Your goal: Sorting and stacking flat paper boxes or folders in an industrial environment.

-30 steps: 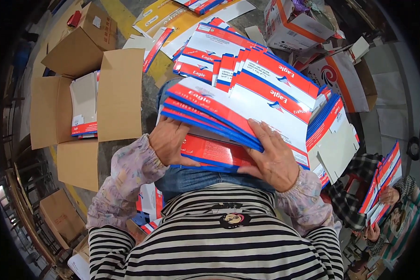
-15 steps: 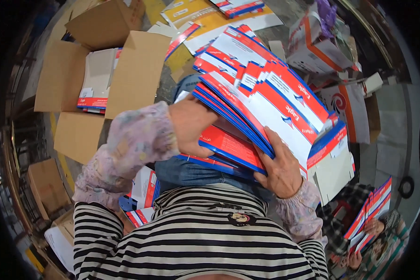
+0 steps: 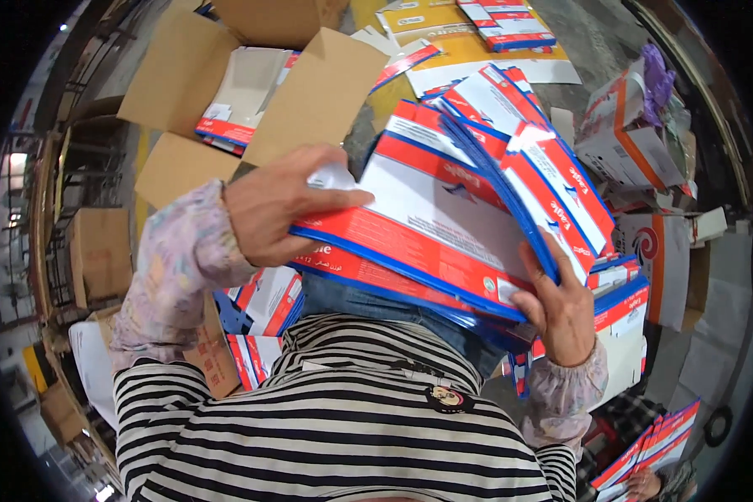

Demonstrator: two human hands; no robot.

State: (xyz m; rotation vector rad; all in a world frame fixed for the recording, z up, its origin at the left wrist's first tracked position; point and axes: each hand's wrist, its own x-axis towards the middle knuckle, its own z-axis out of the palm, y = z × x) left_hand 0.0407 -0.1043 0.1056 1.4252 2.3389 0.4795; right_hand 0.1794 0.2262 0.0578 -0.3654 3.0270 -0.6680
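A thick stack of flat red, white and blue cartons (image 3: 468,201) is lifted in front of my chest, tilted down to the right. My left hand (image 3: 276,209) grips its left edge, thumb lying across the top carton. My right hand (image 3: 565,309) holds the stack from below at its lower right, fingers curled over the edge. An open brown cardboard box (image 3: 251,84) lies at the upper left with a few of the same cartons inside it.
More flat cartons lie on the floor at the top (image 3: 502,21) and by my left side (image 3: 263,305). White and orange boxes (image 3: 636,151) stand at the right. Another person's hand (image 3: 644,484) holds cartons at the lower right. Brown boxes (image 3: 100,251) sit at the left.
The stack has risen and swung toward the left, tilting more steeply. My left hand moved from under the stack's edge to gripping on top. The open box has come nearer in view.
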